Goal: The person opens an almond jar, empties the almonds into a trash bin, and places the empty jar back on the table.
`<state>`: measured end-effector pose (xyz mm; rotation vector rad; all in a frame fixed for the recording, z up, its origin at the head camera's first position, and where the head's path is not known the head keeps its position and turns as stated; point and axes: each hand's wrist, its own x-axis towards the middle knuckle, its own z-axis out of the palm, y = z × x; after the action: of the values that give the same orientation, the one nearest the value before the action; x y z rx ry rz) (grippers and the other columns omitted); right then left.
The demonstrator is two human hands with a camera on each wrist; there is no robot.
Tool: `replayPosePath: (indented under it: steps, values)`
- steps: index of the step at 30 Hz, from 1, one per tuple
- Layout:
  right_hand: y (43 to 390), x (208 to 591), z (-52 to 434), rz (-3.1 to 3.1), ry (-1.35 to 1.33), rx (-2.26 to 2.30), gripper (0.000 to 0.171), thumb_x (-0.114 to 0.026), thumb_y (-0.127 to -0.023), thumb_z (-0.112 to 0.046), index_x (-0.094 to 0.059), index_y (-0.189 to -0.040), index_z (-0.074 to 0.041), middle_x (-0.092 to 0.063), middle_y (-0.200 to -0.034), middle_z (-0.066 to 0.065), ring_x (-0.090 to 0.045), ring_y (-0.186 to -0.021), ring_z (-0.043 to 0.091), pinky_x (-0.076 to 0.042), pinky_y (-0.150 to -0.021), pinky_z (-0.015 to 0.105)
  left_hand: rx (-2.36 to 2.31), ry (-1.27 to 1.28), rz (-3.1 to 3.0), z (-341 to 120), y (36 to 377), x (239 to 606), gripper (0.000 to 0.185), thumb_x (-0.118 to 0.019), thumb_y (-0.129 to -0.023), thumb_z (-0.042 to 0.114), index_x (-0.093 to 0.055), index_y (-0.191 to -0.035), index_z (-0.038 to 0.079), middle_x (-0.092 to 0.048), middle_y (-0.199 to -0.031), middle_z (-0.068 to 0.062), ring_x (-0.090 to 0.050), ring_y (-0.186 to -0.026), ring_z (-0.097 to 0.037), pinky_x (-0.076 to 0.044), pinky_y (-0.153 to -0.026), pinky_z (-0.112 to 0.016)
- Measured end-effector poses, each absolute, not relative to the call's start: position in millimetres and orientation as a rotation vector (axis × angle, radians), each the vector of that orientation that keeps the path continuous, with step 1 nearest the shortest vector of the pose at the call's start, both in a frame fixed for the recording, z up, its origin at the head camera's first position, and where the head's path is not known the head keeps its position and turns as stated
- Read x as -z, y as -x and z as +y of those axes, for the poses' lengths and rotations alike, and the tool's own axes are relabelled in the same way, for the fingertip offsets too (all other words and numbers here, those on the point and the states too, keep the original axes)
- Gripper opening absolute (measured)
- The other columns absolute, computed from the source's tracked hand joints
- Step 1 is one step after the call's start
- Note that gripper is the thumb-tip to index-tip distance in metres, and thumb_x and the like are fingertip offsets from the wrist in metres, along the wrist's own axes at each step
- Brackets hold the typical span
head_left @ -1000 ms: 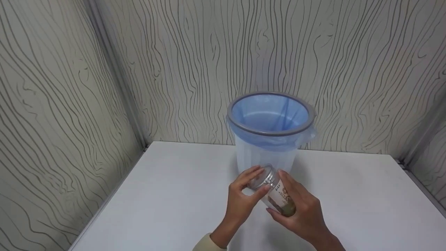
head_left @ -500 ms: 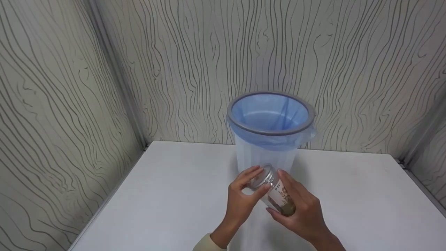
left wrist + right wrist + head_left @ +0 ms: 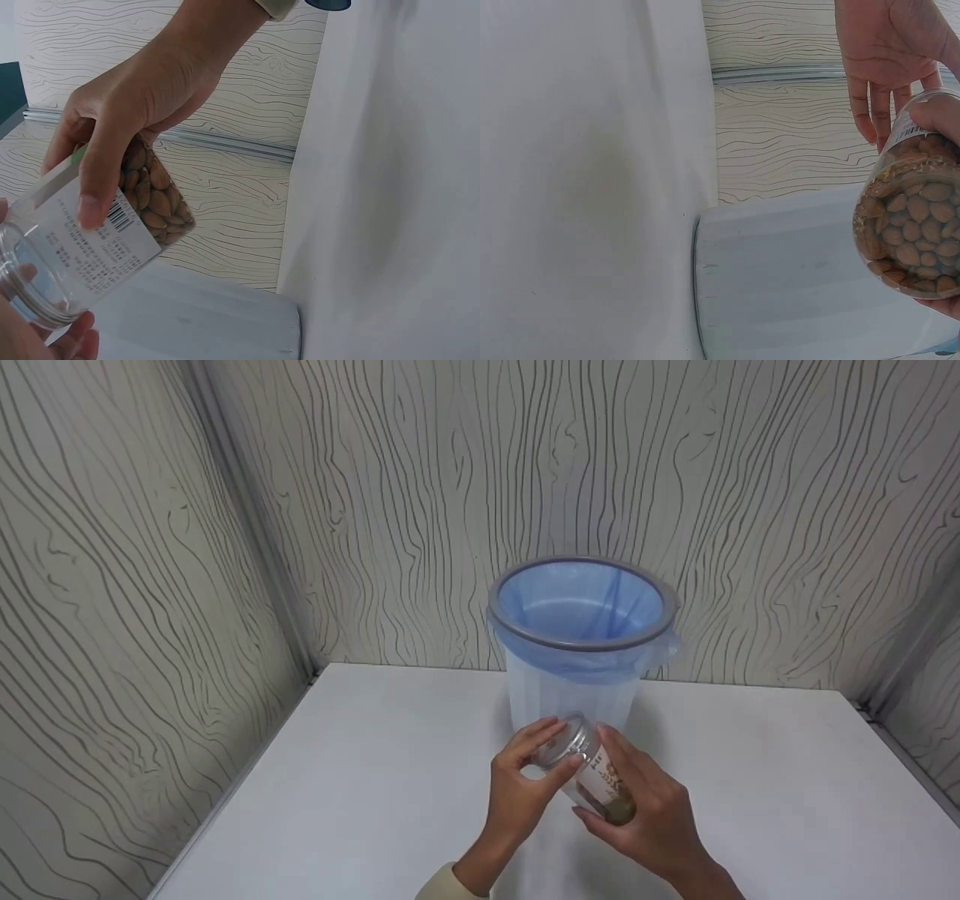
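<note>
A clear plastic jar (image 3: 592, 795) with a printed label is held tilted above the table, its lid end toward the upper left. Almonds (image 3: 922, 232) fill its bottom end in the right wrist view. My left hand (image 3: 517, 795) grips the clear lid (image 3: 559, 742), thumb on the near side and fingers over the far side. Around the jar's body my right hand (image 3: 656, 810) wraps thumb and fingers. The left wrist view shows the right hand (image 3: 142, 97) over the label (image 3: 97, 240) with its barcode. Parts of the lid are hidden behind the left fingers.
Just behind the hands a white trash bin (image 3: 540, 690) stands on the white table (image 3: 360, 780). Its grey rim (image 3: 585, 646) holds a blue bag (image 3: 555, 615). Wood-grain panels (image 3: 405, 510) rise at the back and sides, with a grey metal post (image 3: 247, 510) at the left corner.
Both hands keep almost the same place and grip on the jar and its lid. No clear movement shows, and the bin stays where it was.
</note>
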<state>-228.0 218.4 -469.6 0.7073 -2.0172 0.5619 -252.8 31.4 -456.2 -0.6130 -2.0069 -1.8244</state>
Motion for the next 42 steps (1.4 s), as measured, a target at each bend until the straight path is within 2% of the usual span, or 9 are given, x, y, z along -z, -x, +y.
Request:
replayPosePath:
  steps: [7,13,20,31,42]
  values:
    - [228.9,470.0,219.1,-2.027,-0.710,-0.560,0.107,-0.096,-0.059,-0.038,-0.049,-0.149,-0.004,-0.055,-0.148,0.002,-0.068,-0.113,0.024,-0.043,-0.099,0.020,1.836,0.598,-2.033,30.9,252.2,455.3,0.042,-0.080,-0.088,0.035,-0.073,-0.127,0.023,-0.065,-0.136,0.001,-0.061,-0.123,-0.016,-0.052,-0.091,-0.036]
    - [228.6,469.1,220.7,-2.032,-0.693,-0.540,0.109,-0.097,-0.056,-0.037,-0.050,-0.149,-0.004,-0.056,-0.147,0.003,-0.068,-0.112,0.024,-0.044,-0.098,0.021,1.849,0.647,-2.059,28.8,254.0,456.3,0.042,-0.078,-0.090,0.033,-0.071,-0.130,0.024,-0.062,-0.140,-0.001,-0.058,-0.127,-0.017,-0.052,-0.091,-0.037]
    - [230.0,469.1,223.3,-2.040,-0.675,-0.562,0.108,-0.096,-0.058,-0.039,-0.049,-0.150,-0.005,-0.058,-0.145,0.006,-0.068,-0.113,0.025,-0.042,-0.098,0.019,1.843,0.777,-2.049,25.8,260.5,461.4,0.045,-0.075,-0.092,0.030,-0.067,-0.136,0.024,-0.057,-0.146,0.000,-0.054,-0.133,-0.020,-0.050,-0.099,-0.041]
    - [231.7,470.0,225.7,-2.051,-0.685,-0.657,0.111,-0.099,-0.056,-0.034,-0.048,-0.151,-0.008,-0.059,-0.145,0.006,-0.067,-0.111,0.024,-0.040,-0.100,0.015,1.837,0.846,-2.031,23.7,265.4,465.7,0.045,-0.073,-0.094,0.028,-0.065,-0.138,0.023,-0.056,-0.148,0.001,-0.053,-0.135,-0.020,-0.050,-0.099,-0.041]
    - [231.5,470.0,226.1,-2.057,-0.689,-0.642,0.111,-0.098,-0.056,-0.035,-0.048,-0.151,-0.008,-0.057,-0.146,0.006,-0.067,-0.113,0.024,-0.040,-0.100,0.013,1.846,0.865,-1.997,23.9,266.2,466.3,0.043,-0.073,-0.095,0.024,-0.066,-0.136,0.019,-0.058,-0.146,0.001,-0.053,-0.135,-0.021,-0.048,-0.103,-0.041]
